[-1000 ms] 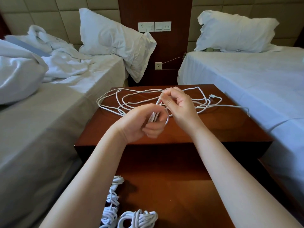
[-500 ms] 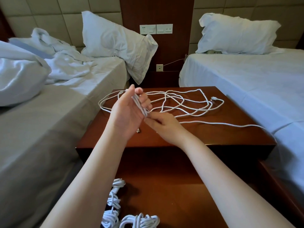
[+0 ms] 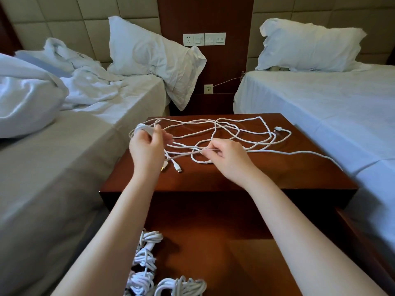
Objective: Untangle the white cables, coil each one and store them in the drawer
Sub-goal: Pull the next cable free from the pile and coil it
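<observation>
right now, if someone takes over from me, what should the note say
Left hand: grips a few loops of white cable at the left edge of the nightstand.
Right hand: pinches a strand mid-top.
Loose cables: tangled across the top, one strand trailing off the right edge.
Done: several coiled cables lie in the open drawer.
Left: untangle, coil and store the rest.

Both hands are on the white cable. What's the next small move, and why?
Probably move the right hand, with its pinched strand, to the left hand and add a loop to the small coil it holds; most of the white cable lies loose across the nightstand.
</observation>
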The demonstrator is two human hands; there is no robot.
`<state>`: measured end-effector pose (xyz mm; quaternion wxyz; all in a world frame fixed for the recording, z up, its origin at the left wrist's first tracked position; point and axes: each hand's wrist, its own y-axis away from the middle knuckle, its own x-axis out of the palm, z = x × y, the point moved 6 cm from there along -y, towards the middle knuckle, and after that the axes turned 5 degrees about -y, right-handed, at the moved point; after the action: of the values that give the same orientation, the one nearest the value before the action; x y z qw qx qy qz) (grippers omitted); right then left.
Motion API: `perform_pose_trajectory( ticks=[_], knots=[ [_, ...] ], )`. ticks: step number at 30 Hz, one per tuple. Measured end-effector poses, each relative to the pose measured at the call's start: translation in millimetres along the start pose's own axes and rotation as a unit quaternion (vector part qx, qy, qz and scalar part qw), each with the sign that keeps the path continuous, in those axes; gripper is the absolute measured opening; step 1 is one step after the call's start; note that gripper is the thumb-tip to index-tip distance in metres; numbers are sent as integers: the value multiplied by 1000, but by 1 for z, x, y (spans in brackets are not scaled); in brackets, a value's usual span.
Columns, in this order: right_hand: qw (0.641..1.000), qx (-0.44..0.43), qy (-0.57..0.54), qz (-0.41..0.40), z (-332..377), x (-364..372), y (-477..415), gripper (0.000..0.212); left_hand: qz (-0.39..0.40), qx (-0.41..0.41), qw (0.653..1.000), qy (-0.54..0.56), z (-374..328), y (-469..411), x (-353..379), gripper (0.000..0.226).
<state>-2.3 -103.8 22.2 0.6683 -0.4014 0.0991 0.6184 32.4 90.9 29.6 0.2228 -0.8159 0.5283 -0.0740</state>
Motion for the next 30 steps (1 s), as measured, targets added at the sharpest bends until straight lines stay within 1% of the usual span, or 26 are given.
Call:
perform_pose_trajectory(
  ticks=[2, 3, 6, 9, 11, 13, 15, 17, 19, 21, 23, 26, 28, 29, 30],
  knots=[
    [998, -53, 13, -36, 9, 4, -1, 21, 52, 52, 986, -148, 1, 6, 10, 39],
    [994, -83, 22, -63, 13, 3, -1, 18, 85, 60, 978, -183, 0, 9, 16, 41],
    [975, -157, 51, -148, 18, -9, -1, 15, 186, 41, 960, -204, 0, 17, 31, 48],
    [962, -179, 56, -198, 16, -20, -2, 23, 286, -19, 950, -125, -2, 26, 46, 44],
    [957, -185, 52, -219, 15, -27, -3, 30, 364, -59, 928, -48, -8, 34, 54, 44],
    [955, -186, 41, -228, 14, -33, -3, 32, 437, -100, 893, 33, -14, 45, 60, 49],
    [956, -184, 23, -229, 12, -36, -2, 32, 500, -135, 852, 76, -19, 55, 64, 53],
    [958, -178, 4, -224, 11, -38, -2, 33, 549, -135, 819, 99, -26, 63, 66, 47],
    [965, -166, -19, -203, 10, -36, -2, 33, 574, -109, 803, 117, -35, 67, 64, 35],
    [972, -150, -62, -170, 10, -32, -3, 25, 586, -103, 787, 163, -42, 68, 61, 28],
    [976, -140, -96, -134, 10, -27, -4, 21, 593, -110, 763, 232, -48, 67, 59, 26],
    [979, -144, -121, -78, 13, -15, -2, 27, 597, -111, 721, 334, -59, 63, 57, 23],
    [982, -140, -121, -36, 17, -5, 3, 29, 570, -118, 699, 416, -66, 57, 54, 22],
    [985, -134, -109, -21, 19, 0, 5, 34, 546, -123, 705, 435, -67, 53, 52, 22],
    [987, -130, -90, -13, 21, 6, 6, 38, 520, -125, 723, 436, -67, 49, 52, 20]
  ],
)
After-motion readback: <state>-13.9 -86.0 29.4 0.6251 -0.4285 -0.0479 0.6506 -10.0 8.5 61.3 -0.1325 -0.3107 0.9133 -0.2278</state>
